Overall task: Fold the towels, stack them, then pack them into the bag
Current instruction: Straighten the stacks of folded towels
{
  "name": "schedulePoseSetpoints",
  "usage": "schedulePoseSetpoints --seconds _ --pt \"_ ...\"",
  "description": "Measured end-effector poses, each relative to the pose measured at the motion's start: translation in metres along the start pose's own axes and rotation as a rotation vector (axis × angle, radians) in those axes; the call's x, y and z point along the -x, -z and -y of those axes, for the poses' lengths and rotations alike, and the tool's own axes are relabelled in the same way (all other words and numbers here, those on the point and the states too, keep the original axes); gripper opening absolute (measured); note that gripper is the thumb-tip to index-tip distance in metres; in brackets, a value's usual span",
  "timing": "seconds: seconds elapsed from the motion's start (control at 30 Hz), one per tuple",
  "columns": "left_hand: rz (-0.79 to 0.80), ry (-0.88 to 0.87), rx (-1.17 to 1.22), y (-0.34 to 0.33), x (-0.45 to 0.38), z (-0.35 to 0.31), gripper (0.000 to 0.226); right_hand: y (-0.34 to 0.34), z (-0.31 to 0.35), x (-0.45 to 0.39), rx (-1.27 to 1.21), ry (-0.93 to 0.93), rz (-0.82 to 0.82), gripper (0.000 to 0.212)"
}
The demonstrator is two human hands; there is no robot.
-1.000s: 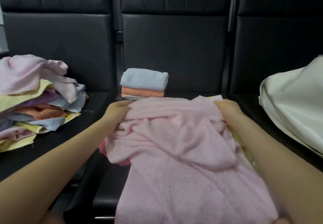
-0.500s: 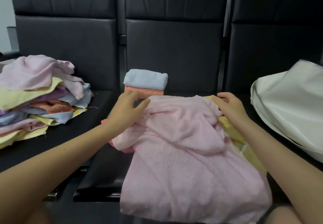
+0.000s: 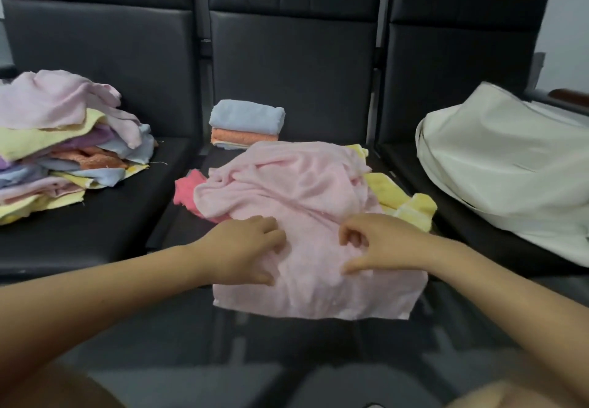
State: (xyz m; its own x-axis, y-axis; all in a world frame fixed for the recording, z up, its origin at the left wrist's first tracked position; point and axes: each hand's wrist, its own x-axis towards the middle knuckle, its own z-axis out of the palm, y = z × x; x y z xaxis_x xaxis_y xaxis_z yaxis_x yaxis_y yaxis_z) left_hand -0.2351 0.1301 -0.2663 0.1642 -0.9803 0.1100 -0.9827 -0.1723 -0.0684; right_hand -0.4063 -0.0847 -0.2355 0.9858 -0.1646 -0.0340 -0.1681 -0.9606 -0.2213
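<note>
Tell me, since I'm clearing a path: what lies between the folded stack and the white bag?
In the head view, only bare black seat separates the folded stack from the white bag.

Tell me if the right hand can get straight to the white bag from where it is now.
Probably yes. The right hand rests on the pink towel, and the white bag lies on the next seat to its right, with only low yellow towels between.

There are no words, numbers, labels or signs to read here.
</note>
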Motion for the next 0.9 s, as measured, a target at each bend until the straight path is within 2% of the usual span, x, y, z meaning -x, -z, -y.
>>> schedulePoseSetpoints --seconds 0.07,0.13,0.2,0.3,0.37,0.5,0.6,0.67,0.77,0.9 --pt "-0.028 -0.042 0.055 -0.006 0.005 0.006 0.043 -0.014 -0.004 0.003 0.123 0.085 -0.043 0.032" --pt "-0.029 -0.059 0.099 -0.007 0.006 0.008 0.043 -0.017 -0.007 0.004 0.109 0.117 -0.072 0.021" --pt "-0.036 -0.014 0.214 -0.005 0.006 0.006 0.044 -0.015 -0.010 0.005 0.057 0.125 -0.042 0.027" --pt "-0.109 0.050 0.464 0.007 0.007 0.006 0.025 -0.005 -0.012 0.007 -0.194 0.125 -0.082 0.023" --pt "-0.212 0.102 0.554 0.022 0.002 0.012 0.011 0.009 -0.012 0.004 -0.456 0.088 -0.204 0.017" --pt "-0.419 0.322 0.685 0.058 -0.026 0.031 0.024 0.038 -0.004 -0.028 -0.635 -0.081 -0.462 0.015" --pt "-0.501 0.525 0.845 0.070 -0.054 0.046 0.030 0.051 0.001 -0.064 -0.686 -0.192 -0.543 0.014" --pt "-0.550 0.582 0.920 0.071 -0.070 0.054 0.035 0.060 0.003 -0.088 -0.684 -0.227 -0.591 0.016" --pt "-0.599 0.606 0.889 0.066 -0.087 0.066 0.037 0.062 -0.005 -0.122 -0.642 -0.264 -0.650 0.011" --pt "-0.558 0.552 0.571 0.042 -0.092 0.094 0.026 0.030 -0.030 -0.145 -0.470 -0.308 -0.554 0.016"
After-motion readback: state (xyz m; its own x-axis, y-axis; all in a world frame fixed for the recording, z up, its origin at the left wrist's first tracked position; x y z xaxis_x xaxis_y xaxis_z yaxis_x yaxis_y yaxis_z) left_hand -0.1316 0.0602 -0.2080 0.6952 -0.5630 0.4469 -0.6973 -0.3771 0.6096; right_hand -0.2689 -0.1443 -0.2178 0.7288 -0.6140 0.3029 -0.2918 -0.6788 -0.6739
